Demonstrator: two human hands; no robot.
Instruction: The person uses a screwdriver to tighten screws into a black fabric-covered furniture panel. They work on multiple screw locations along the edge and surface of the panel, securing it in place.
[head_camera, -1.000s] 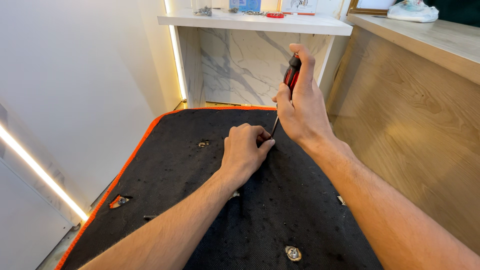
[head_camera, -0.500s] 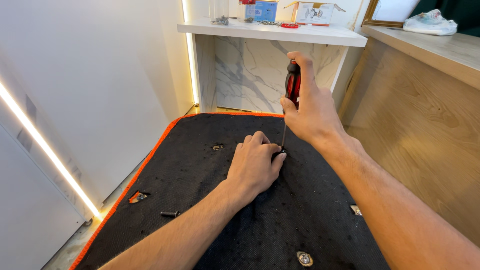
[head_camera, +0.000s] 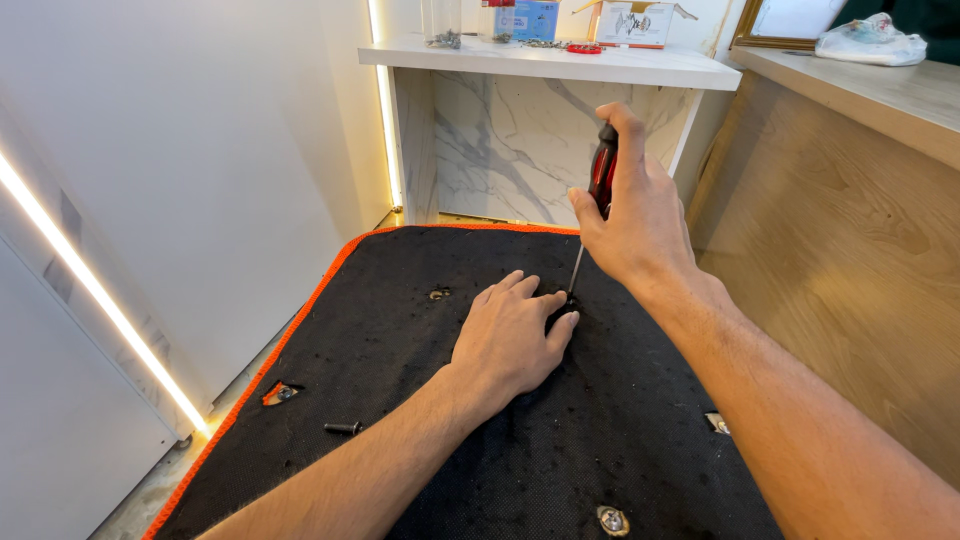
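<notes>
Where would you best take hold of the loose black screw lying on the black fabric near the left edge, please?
Pinch the loose screw across its shaft from above: it lies flat on the black fabric panel, apart from other things, nearer the left hand.

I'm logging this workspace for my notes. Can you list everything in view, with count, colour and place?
Fabric-covered panel: one, black with orange edging, lying flat in the foreground.
Screwdriver: one, red and black handle, upright, tip down on the panel.
Loose screw: one, dark, lying on the panel's left part.
Metal fittings: at least two, silvery, set in the panel near the bottom and right edges.
Shelf: one, white, at the back, carrying boxes and small items.
Wooden counter: one, light brown, at right.
Plastic bag: one, whitish, on the counter.
Left hand: flat on the panel beside the tip.
Right hand: gripping the screwdriver handle.
</notes>
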